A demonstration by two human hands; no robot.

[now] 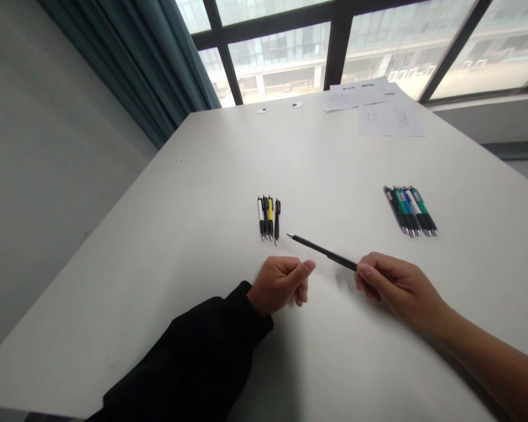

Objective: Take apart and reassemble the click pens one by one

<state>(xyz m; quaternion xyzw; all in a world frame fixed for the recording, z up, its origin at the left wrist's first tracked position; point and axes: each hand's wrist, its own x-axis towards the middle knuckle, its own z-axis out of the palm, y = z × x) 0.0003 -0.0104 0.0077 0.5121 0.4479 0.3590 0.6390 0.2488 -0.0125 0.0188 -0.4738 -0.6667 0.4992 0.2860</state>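
Right hand (400, 287) grasps a black pen (325, 252) near its rear, tip pointing left, above the table (158, 264). Left hand (281, 284) is clenched, empty (nothing between the fingers). Pen rows (266, 218) (411, 211) lie either side, this pen in neither.

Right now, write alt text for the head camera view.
The right hand holds a black pen over a white table, tip toward a small group of pens; the left hand, in a black sleeve, holds nothing. Another pen group lies to the right.
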